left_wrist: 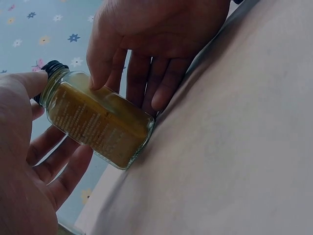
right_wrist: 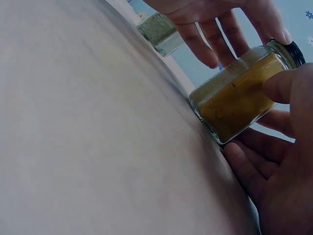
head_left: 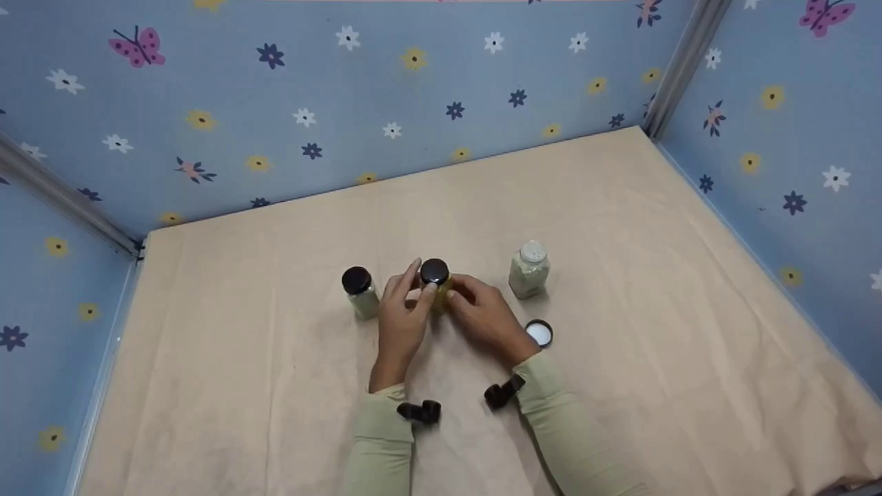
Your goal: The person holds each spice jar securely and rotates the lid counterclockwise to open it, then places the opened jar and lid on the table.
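Note:
A square glass spice jar (left_wrist: 100,125) of yellow-brown powder, black cap (head_left: 435,271) on, stands upright with its base at the tabletop. My left hand (head_left: 405,313) pinches it up at the cap, thumb on the cap's edge, while its lower fingers stand off the glass in the left wrist view. From the other side my right hand (head_left: 486,313) holds the jar's body, thumb against the glass. Left of the hands is a black-capped jar (head_left: 364,301) of pale green contents. On the right stands an uncapped jar (head_left: 529,275) with a whitish top, also pale green inside.
A loose black cap (head_left: 539,334) with a white inside lies beside my right wrist. Beige cloth covers the table (head_left: 227,344). Blue patterned walls (head_left: 386,89) border it at the back and both sides.

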A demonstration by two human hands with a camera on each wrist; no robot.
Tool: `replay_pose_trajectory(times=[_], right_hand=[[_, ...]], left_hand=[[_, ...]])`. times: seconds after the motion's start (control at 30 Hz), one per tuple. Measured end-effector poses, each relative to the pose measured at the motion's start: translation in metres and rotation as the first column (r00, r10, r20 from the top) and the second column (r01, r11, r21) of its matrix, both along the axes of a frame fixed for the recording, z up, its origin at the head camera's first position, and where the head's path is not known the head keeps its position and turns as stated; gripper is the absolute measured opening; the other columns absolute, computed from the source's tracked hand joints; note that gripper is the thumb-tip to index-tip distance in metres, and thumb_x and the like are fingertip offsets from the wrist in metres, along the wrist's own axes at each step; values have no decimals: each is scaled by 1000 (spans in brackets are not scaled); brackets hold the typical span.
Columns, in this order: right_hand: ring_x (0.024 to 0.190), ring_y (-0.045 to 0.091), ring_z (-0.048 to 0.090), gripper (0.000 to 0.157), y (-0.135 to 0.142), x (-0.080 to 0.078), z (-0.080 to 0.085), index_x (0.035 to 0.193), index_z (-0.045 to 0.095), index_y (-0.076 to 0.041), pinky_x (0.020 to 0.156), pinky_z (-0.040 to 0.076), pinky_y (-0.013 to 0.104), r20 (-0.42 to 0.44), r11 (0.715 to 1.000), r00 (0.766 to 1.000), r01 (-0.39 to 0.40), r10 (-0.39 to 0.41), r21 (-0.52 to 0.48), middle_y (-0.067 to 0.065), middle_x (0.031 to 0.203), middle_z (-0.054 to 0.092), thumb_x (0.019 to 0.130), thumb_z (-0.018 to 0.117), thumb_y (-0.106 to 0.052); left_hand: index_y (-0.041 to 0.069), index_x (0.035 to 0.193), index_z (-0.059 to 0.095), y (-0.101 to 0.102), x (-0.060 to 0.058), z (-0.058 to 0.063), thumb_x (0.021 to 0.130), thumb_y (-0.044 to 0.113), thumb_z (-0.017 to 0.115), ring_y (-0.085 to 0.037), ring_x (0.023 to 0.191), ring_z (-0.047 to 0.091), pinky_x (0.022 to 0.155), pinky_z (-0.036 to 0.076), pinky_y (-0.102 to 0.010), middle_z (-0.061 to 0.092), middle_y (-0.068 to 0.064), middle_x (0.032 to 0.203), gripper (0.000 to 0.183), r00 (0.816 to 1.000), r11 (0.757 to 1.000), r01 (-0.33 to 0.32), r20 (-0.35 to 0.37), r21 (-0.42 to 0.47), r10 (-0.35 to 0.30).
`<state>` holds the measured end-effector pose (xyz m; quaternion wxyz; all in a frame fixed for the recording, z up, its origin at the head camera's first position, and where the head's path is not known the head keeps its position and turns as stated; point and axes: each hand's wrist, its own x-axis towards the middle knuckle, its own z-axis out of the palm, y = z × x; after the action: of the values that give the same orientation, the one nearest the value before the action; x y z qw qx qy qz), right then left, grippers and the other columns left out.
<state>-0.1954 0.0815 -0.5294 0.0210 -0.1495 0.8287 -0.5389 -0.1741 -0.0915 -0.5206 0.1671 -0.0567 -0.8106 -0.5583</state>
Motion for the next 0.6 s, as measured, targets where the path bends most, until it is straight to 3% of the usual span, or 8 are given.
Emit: replay_pose_trajectory(times=[0.33, 0.6], right_hand=[[120, 9, 58, 33, 0, -1, 1, 134, 63, -15, 104, 44, 33, 18, 1000, 1000, -7, 7, -6, -3, 127, 66, 103, 55, -26], [117, 8, 59, 32, -1, -1, -1, 133, 64, -16, 102, 45, 31, 30, 999, 999, -21, 22, -42, -5, 124, 67, 103, 57, -24]], left_hand=[[17, 141, 59, 0, 1, 2, 100, 35, 64, -15, 110, 59, 82, 53, -37, 60, -1, 121, 46, 1000, 1000, 8, 9, 11, -8], [16, 134, 63, -2, 2, 0, 102, 27, 60, -15, 109, 61, 82, 54, -37, 64, -1, 120, 35, 1000, 999, -18, -8, 41, 18]])
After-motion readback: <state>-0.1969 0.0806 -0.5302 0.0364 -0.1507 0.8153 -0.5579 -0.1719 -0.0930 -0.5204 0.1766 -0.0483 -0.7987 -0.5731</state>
